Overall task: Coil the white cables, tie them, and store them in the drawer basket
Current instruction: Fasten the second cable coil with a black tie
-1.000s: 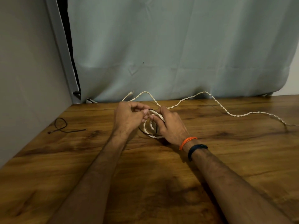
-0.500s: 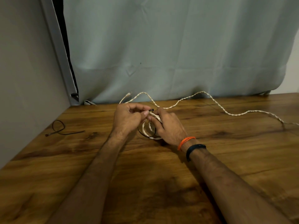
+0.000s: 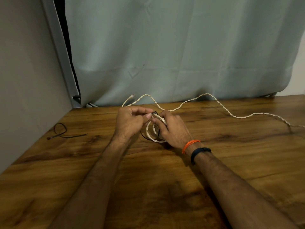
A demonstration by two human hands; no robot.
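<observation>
- Left hand [image 3: 130, 121] pinches a black tie [image 3: 149, 138] looped around the white coil [image 3: 153, 131].
- Right hand [image 3: 171, 128] grips the coil.
- Spare tie [image 3: 61, 132] lies far left on the surface [image 3: 165, 187].

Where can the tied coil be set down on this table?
Bare wood lies near the front edge, between the forearms, and right of the right hand, below the loose white cable. Crowded: around the coil; black tie far left.
</observation>
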